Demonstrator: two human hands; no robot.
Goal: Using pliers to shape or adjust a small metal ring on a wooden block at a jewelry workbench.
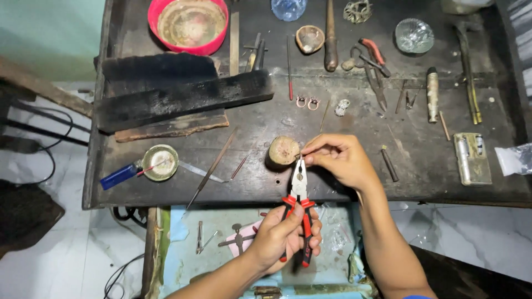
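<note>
The left hand (288, 235) closes its grip around the red-and-black handles of a pair of steel combination pliers (298, 207), whose nose points up and away from the person. The right hand (338, 158) pinches something too small to make out at the pliers' tip, just beside a round, worn wooden block (283, 150) on the dark, scarred wooden desk (421, 149). Farther back on the desk lie two small copper-coloured rings (307, 102), a red plastic bowl (188, 25) and red-handled metal snips (374, 63). To the left sits a small round brass dish (160, 162), with a blue lighter (118, 176) beside it.
</note>
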